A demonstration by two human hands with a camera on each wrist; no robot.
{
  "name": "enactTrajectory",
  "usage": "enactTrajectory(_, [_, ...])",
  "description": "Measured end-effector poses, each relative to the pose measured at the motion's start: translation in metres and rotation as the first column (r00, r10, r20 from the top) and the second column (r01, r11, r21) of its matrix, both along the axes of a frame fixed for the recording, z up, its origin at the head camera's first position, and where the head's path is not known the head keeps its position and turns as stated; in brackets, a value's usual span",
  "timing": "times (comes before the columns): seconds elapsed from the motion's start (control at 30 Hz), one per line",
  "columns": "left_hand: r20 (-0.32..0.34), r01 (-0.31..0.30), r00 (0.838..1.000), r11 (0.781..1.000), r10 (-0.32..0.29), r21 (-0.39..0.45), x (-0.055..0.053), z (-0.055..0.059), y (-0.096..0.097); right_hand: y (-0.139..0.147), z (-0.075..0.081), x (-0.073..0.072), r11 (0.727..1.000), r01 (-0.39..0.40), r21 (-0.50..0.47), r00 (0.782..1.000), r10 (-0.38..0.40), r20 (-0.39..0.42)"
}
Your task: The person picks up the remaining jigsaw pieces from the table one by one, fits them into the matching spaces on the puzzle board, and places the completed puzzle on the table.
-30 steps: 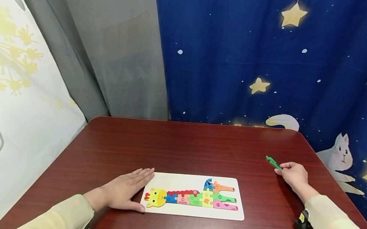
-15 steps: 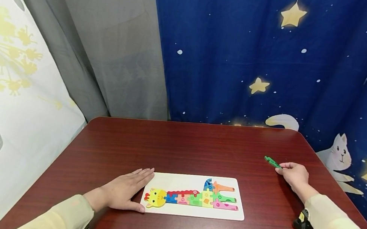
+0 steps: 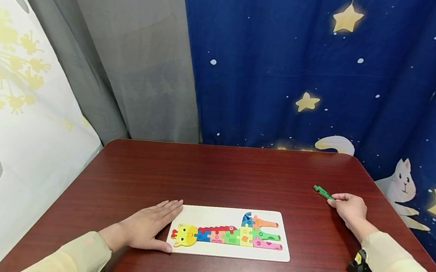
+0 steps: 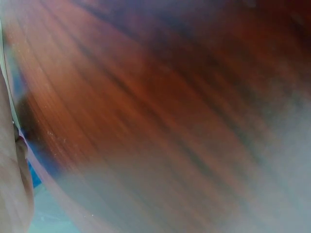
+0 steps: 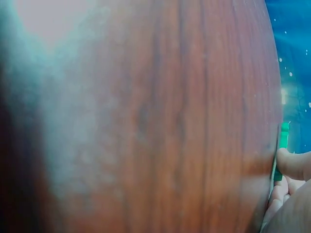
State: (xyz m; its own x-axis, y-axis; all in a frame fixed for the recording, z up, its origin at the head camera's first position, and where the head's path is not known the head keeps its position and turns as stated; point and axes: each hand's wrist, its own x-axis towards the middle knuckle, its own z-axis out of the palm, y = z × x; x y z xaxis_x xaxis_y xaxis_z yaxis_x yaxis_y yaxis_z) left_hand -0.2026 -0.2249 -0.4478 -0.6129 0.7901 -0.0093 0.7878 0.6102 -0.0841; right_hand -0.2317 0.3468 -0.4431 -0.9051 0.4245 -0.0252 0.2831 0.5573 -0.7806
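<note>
A white puzzle board (image 3: 209,215) lies on the table, bearing a giraffe of joined coloured pieces with a yellow head (image 3: 186,235) at the left and legs at the right. My left hand (image 3: 148,226) rests flat with straight fingers along the board's left edge; the left wrist view catches only a sliver of that hand (image 4: 13,179). Out to the right of the board, my right hand (image 3: 349,208) pinches one end of a slim green puzzle piece (image 3: 322,192) between thumb and fingers. In the right wrist view the green piece (image 5: 285,133) shows between the fingertips at the right border.
The dark red wooden table (image 3: 218,172) has rounded far corners. Behind it hang a blue star-patterned curtain (image 3: 266,69) and a grey curtain (image 3: 146,56). A white cloth with yellow print (image 3: 19,140) hangs at the left. A black wrist device (image 3: 359,264) sits at the right cuff.
The green piece has tilted and shifted very slightly left in my right hand. My left hand and the board have kept their places.
</note>
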Motion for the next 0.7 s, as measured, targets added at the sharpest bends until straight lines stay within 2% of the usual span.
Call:
enactTrajectory(0.53, [0.018,-0.004,1.0,1.0,0.004,0.006,0.0013,0.0016,0.0004,0.0023,0.0051,0.0014,0.997,-0.037,-0.062,0.999,0.035,-0.035])
enactTrajectory(0.7, [0.013,0.0,1.0,1.0,0.0,0.007,0.0015,0.0023,0.0001,0.0029,0.0055,0.0006,0.998,-0.038,-0.047,0.998,0.036,-0.045])
